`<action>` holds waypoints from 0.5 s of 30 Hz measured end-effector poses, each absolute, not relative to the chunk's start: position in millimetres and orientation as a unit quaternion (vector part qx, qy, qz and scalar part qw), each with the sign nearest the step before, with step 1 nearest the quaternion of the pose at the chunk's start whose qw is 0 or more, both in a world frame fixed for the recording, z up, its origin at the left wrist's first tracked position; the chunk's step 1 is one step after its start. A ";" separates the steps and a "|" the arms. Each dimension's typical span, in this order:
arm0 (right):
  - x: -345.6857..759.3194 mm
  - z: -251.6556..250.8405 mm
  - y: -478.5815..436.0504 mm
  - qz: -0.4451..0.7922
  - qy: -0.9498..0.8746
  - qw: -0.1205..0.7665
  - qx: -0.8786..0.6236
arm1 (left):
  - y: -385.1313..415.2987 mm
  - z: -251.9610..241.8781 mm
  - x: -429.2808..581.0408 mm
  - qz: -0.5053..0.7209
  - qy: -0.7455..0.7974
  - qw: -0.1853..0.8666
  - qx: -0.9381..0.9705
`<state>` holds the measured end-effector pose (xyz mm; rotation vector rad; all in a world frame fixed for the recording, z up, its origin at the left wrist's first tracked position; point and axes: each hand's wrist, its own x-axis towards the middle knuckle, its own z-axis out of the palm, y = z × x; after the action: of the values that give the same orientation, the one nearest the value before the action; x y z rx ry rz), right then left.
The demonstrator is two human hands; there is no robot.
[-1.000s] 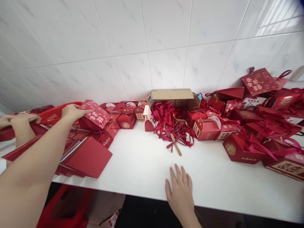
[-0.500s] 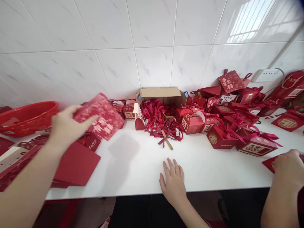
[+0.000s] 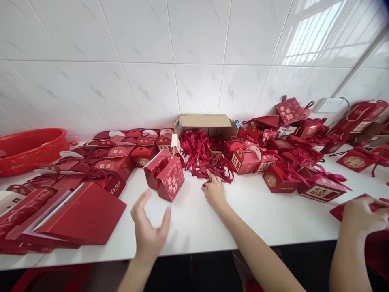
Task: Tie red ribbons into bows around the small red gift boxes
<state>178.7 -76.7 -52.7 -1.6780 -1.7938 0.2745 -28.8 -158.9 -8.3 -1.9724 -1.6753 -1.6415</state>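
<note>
My left hand [image 3: 149, 231] hovers over the white counter [image 3: 194, 221], fingers spread, holding nothing. Just beyond it stands a folded red gift box [image 3: 165, 176] with white characters. My right hand [image 3: 214, 190] reaches forward to the near edge of a pile of dark red ribbons [image 3: 202, 156]. Its fingers curl over the lower end of a wooden stick [image 3: 209, 174] lying there. At the right edge another person's hand [image 3: 361, 215] grips a flat red card [image 3: 340, 211].
An open cardboard box [image 3: 206, 121] sits against the tiled wall behind the ribbons. Flat red box blanks [image 3: 82, 213] lie at left, with a red plastic basket [image 3: 30, 148] behind them. Several finished ribboned gift boxes [image 3: 319, 186] crowd the right side.
My left hand set the red patterned box down on the counter and drew back, open. My right hand moved forward from the counter's edge to the ribbons and the stick.
</note>
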 end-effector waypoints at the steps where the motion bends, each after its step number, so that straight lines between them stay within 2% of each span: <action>1: 176.4 -55.4 -74.4 0.109 -0.684 0.336 -0.638 | -173.8 -20.9 -26.2 -0.541 -0.555 -0.004 -0.632; 4: 175.4 -57.8 -78.5 0.141 -0.679 0.369 -0.619 | -202.0 -51.9 -25.6 -0.518 -0.568 -0.087 -0.634; 7: 172.2 -47.7 -96.6 0.194 -0.674 0.418 -0.578 | -206.9 -57.6 -28.7 -0.480 -0.568 -0.097 -0.661; 11: 154.4 -20.3 -136.0 0.295 -0.677 0.467 -0.487 | -198.2 -29.4 -27.1 -0.486 -0.539 -0.088 -0.682; 15: 135.0 1.1 -174.8 0.509 -0.600 0.509 -0.348 | -196.4 -0.2 -23.3 -0.510 -0.491 -0.167 -0.686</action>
<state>135.0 -174.8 1.1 -0.8389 -1.4457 1.2255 -23.3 -196.4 -0.2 -2.4186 -1.7321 -1.8004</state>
